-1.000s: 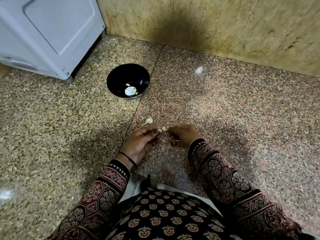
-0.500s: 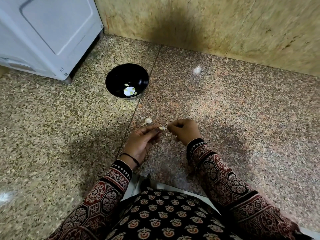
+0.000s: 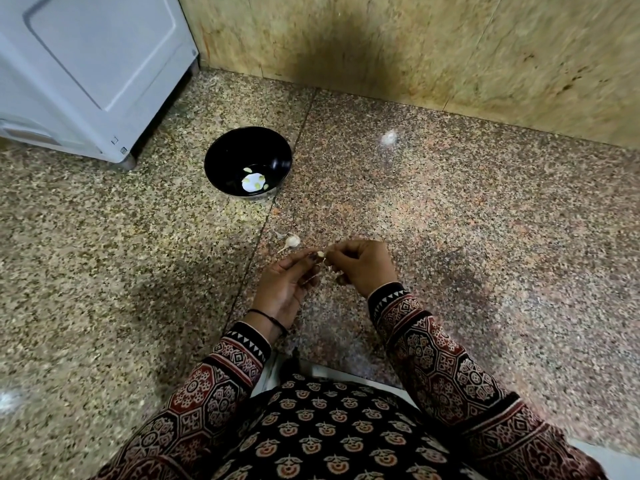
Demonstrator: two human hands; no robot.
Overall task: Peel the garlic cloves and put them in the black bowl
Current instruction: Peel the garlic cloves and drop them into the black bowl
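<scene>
Brought right hand (image 3: 363,268) up, pinched skin of small pale garlic clove (image 3: 320,254) gripped in left hand (image 3: 282,289). Kept peeling; not ready for round black bowl (image 3: 242,143).

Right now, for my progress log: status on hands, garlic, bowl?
Left hand and right hand pinch one clove. Black bowl holds few peeled cloves. Spare garlic on floor beside hands.

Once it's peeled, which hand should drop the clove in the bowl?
Left, probably. The left hand pinches the small pale garlic clove, and the round black bowl sits ahead on the left side; the right hand, picking at it, would have to cross over.
</scene>
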